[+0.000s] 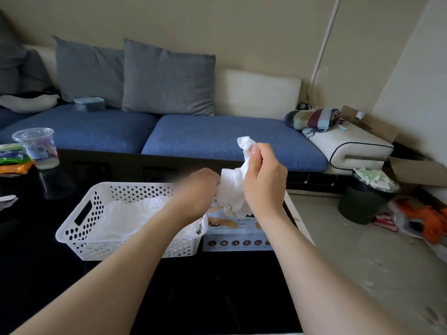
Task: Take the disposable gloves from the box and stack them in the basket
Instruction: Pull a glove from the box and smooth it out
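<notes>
Head view, near to far. Two bare forearms reach out over the black, glossy worktop [193,298]. On it stand a white perforated basket [96,250] and, touching its right end wall, the glove box [238,241], printed with a row of small round icons on its near face.

Above the box, the right hand [262,180] is clamped on a disposable glove [233,187]. Thumb and curled fingers pinch it near one end, so a short tuft stands above the fist and the rest hangs crumpled toward the box top. Whether its lower end is free of the box cannot be told. The left hand [196,192], blurred, meets the glove's lower left edge; whether it pinches the film or only touches it cannot be told.

The glove is thin, white and translucent, wrinkled into soft folds. It is judged limp and light, apt to cling and bunch. Stacked gloves [125,216] lie fairly flat in the basket, covering much of its floor.

Step in hand, as judged: a glove drawn from the box is opened out between the hands prior to stacking. The next move calls for flattening it, carrying it leftward over the basket rim, and laying it squarely on the pile without disturbing the layers beneath.

Beyond the worktop are a clear plastic cup [38,146], far left, and a blue-cushioned sofa [217,134].
</notes>
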Available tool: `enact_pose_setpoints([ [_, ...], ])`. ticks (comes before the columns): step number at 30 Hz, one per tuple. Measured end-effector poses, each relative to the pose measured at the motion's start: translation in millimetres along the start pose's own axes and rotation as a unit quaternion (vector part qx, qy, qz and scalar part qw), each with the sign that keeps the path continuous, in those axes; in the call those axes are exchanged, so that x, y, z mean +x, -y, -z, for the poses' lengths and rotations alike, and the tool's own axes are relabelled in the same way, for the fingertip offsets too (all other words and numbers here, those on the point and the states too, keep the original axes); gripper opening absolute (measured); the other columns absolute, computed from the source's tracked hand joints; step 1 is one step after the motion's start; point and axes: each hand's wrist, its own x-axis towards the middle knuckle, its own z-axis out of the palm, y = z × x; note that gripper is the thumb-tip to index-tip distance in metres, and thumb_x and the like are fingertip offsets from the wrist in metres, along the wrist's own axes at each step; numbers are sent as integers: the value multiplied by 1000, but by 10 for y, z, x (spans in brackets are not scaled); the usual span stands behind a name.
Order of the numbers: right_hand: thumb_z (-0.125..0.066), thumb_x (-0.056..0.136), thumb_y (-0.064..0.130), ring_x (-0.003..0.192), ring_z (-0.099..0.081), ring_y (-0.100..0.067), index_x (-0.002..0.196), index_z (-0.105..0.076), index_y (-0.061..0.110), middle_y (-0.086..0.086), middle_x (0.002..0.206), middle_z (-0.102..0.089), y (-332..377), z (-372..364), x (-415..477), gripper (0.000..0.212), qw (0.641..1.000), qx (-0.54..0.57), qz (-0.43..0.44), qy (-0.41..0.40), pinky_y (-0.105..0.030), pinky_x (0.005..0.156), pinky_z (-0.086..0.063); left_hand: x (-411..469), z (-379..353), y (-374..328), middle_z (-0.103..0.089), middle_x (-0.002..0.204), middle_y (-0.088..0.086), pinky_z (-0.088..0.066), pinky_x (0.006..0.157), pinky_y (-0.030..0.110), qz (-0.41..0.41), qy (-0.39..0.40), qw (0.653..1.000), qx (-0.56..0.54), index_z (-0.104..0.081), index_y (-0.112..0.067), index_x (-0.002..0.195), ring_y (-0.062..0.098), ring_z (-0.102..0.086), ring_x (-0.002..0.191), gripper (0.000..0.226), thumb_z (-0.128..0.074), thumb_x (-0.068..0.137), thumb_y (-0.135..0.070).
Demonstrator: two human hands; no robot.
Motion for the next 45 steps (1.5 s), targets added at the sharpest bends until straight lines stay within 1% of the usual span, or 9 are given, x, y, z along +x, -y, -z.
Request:
enact_pose_setpoints([
  [4,-44,113,30,59,-51,-8,84,-54,23,9,64,-55,-43,-32,-32,32,996,-35,-28,78,-31,52,-30,-53,11,11,-71,101,-7,-55,86,33,-35,19,999,-4,-60,-34,125,10,-66,98,29,-56,103,-52],
  [7,-46,112,29,66,-53,-17,80,-53,22,9,66,-54,-101,-57,-47,34,993,-11,-46,104,-34,58,-33,-17,-32,80,-69,95,-13,-54,78,28,-72,-1,996,60,-68,-32,109,7,-65,90,20,-75,94,-43],
  [18,-36,116,28,64,-52,-4,110,-62,11,11,70,-56,90,63,68,32,992,8,-94,-78,-23,52,-31,88,-140,171,-71,75,-12,-55,87,43,-59,-66,983,161,-75,-32,90,10,-66,81,12,-70,99,-39],
  [24,-36,116,22,66,-55,10,110,-59,6,18,66,-50,166,197,125,29,985,50,-104,-129,-8,55,-34,79,-252,181,-73,103,-11,-35,93,43,-40,-38,958,282,-75,-35,104,21,-58,112,11,-68,96,-39],
  [29,-35,117,27,70,-56,13,113,-54,11,14,77,-55,172,246,169,25,968,118,-180,-126,-7,56,-37,65,-295,183,-55,137,-6,-32,99,46,-48,59,945,319,-59,-35,141,27,-39,129,51,-62,94,-54],
  [34,-32,117,30,73,-51,-1,113,-45,13,11,86,-52,192,247,149,22,953,148,-242,-106,-6,55,-39,-12,-236,88,-52,136,-12,-24,94,40,-94,70,957,265,-45,-39,148,22,-37,129,63,-64,88,-50],
  [39,-32,116,28,78,-49,1,114,-40,14,12,92,-47,209,207,172,16,928,188,-300,-117,-4,56,-38,-79,-92,17,-58,121,-19,-45,93,27,-126,15,990,65,-44,-36,131,8,-55,115,85,-91,64,-61],
  [42,-35,115,27,83,-53,-3,119,-39,14,8,96,-50,245,175,140,15,914,200,-341,-88,-20,64,-42,-115,-29,-43,-59,117,-19,-49,82,18,-142,-26,990,-3,-44,-34,124,1,-61,103,87,-96,60,-60],
  [45,-45,106,25,92,-67,-21,121,-41,11,-6,105,-59,323,107,91,20,881,244,-403,-38,-43,76,-61,-121,12,-77,-63,111,-18,-52,84,19,-193,-83,978,3,-54,-31,119,0,-62,101,61,-92,74,-49],
])
